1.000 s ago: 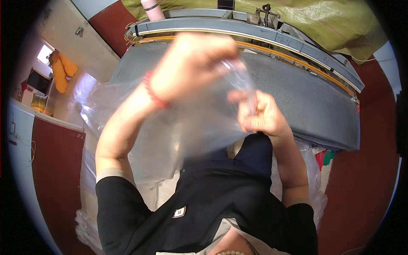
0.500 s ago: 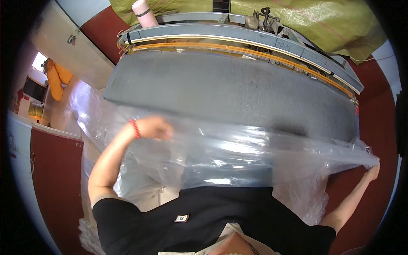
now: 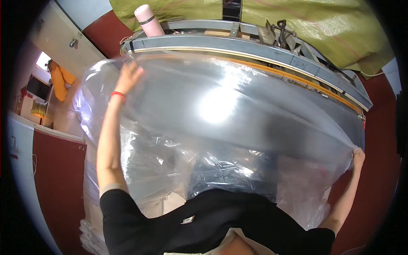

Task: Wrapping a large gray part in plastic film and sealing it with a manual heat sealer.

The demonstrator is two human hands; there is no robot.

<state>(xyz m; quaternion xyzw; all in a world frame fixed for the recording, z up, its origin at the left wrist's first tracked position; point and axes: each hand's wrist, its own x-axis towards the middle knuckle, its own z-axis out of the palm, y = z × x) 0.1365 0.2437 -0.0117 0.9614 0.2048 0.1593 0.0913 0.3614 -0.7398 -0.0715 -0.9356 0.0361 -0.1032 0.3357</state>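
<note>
A wide sheet of clear plastic film (image 3: 170, 123) spreads over a long grey padded table top (image 3: 293, 131) in front of me. At the right end my right hand (image 3: 359, 156) is closed on the bunched edge of the film, pulling folds toward it. Out at the far left corner my left hand (image 3: 131, 75), with a red bracelet on its wrist, lies against the film with fingers apart, slightly blurred. A bright glare hides part of the film's middle. Crumpled film hangs down the near side toward my body.
Along the far side run a grey metal frame (image 3: 191, 41) and an orange strip (image 3: 297, 77). A pink bottle (image 3: 148, 21) and a metal clamp (image 3: 282, 34) stand there. Behind lies yellow-green woven sheeting (image 3: 314, 25). At left is a door (image 3: 63, 36) with a handle.
My left hand has swung far and left, and the film now covers much of the grey top. The right hand, still gripping the film, has shifted slightly left and farther away.
</note>
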